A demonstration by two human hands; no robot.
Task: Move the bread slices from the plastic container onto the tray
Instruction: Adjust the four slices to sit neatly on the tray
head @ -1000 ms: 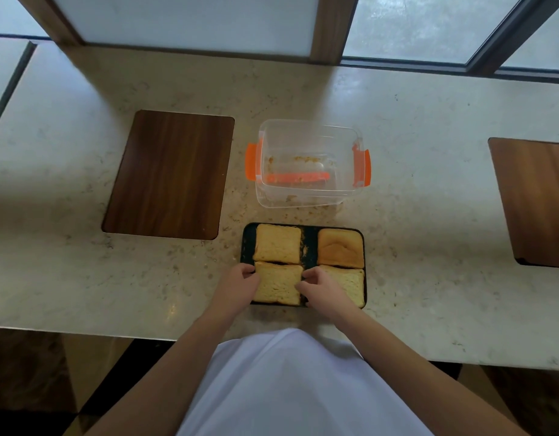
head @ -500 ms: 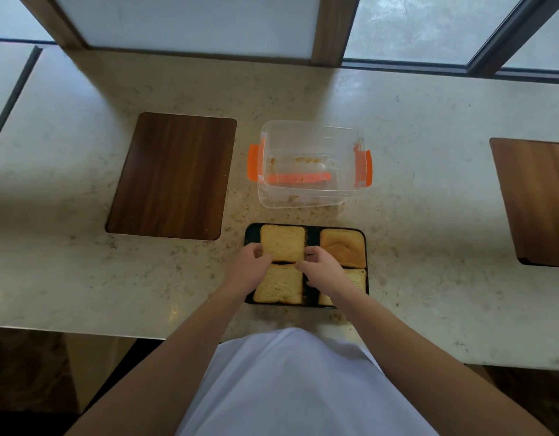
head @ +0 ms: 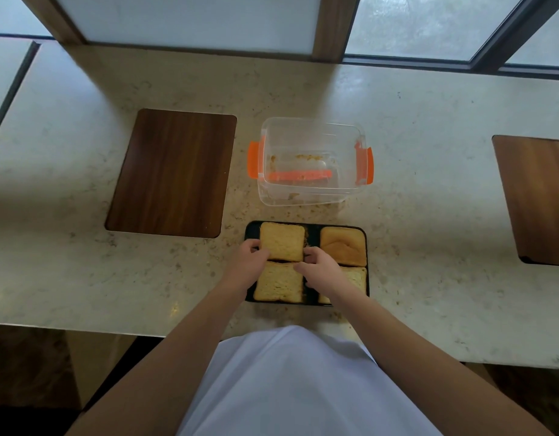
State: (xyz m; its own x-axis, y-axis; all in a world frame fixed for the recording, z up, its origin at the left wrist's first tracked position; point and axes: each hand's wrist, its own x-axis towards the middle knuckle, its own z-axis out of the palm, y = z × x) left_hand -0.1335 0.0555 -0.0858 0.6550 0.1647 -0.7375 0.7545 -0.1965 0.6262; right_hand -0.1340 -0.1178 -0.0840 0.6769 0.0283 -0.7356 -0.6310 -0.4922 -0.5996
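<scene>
My left hand (head: pixel 248 258) and right hand (head: pixel 319 265) pinch the far-left slice (head: pixel 282 242) by its sides, squaring it on the tray (head: pixel 251 229); the container (head: pixel 309 130) holds only crumbs.

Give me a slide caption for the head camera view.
Both hands, left hand and right hand, adjust a bread slice on the black tray; the plastic container holds only crumbs.

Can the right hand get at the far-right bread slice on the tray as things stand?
Probably yes. The right hand rests by the far-left slice, and the far-right slice lies uncovered just beside it on the tray, with nothing between them.
</scene>
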